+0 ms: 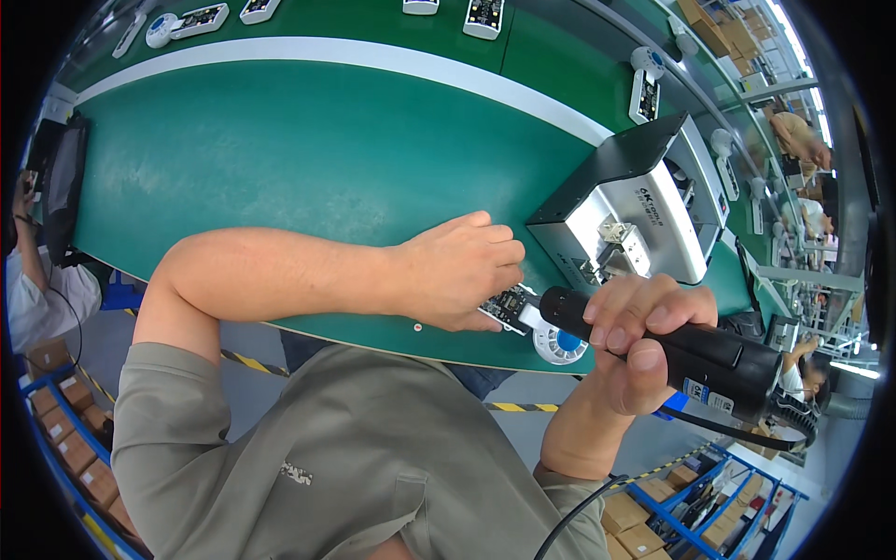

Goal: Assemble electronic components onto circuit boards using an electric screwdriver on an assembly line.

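A left hand (462, 271) presses its fingers onto a small circuit board (505, 305) at the near edge of the green worktop (280, 159). The right hand (635, 341) grips a black electric screwdriver (681, 355), tip at the board.

circuit board (505, 305) on belt (308, 149), dispenser box (635, 210) right

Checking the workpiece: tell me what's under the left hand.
Under the left hand, a small circuit board in a white holder pokes out, with a white-and-blue round part beside it on the green belt. The rest is covered by the hand.
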`<state>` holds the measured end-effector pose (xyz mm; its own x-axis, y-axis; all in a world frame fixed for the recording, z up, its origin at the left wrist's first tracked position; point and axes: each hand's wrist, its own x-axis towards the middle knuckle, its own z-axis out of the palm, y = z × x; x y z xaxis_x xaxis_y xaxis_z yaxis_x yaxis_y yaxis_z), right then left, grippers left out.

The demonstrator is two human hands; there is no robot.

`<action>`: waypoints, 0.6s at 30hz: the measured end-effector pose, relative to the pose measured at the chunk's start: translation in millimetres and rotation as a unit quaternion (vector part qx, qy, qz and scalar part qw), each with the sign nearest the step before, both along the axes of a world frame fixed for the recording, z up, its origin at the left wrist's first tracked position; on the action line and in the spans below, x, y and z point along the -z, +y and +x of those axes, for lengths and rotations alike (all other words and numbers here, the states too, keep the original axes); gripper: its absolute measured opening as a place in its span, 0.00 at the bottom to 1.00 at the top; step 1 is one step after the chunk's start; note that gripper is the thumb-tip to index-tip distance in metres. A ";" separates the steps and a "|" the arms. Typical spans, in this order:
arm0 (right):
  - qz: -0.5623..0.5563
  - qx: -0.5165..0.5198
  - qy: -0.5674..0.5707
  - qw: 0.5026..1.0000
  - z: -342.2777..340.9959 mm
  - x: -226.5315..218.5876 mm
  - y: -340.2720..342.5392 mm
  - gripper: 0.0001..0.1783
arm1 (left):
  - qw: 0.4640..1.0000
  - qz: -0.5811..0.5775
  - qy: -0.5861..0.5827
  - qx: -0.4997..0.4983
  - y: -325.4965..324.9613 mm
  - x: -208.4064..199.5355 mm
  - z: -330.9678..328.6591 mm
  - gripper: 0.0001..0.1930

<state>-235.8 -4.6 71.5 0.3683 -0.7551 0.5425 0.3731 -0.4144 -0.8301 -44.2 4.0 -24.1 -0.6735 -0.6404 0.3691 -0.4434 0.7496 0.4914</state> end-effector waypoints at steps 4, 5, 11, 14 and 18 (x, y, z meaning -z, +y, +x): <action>0.015 0.006 0.004 1.000 4.2 -0.3 0.7 0.13 | 1.000 0.002 0.003 0.001 0.5 -1.4 2.1 0.21; 0.020 0.012 0.003 1.000 5.0 -0.3 1.5 0.13 | 1.000 0.003 0.002 0.001 0.6 -2.2 2.7 0.21; 0.008 0.055 -0.051 0.997 -18.9 -29.5 7.6 0.15 | 0.999 -0.026 -0.018 -0.011 4.4 -0.9 0.4 0.19; -0.076 0.087 -0.043 0.992 -36.6 -44.2 2.0 0.14 | 0.999 -0.034 -0.015 -0.020 5.8 0.3 -1.3 0.19; -0.117 0.101 -0.017 0.988 -36.2 -44.2 -6.9 0.13 | 0.999 -0.040 -0.013 -0.028 3.8 0.3 -2.8 0.19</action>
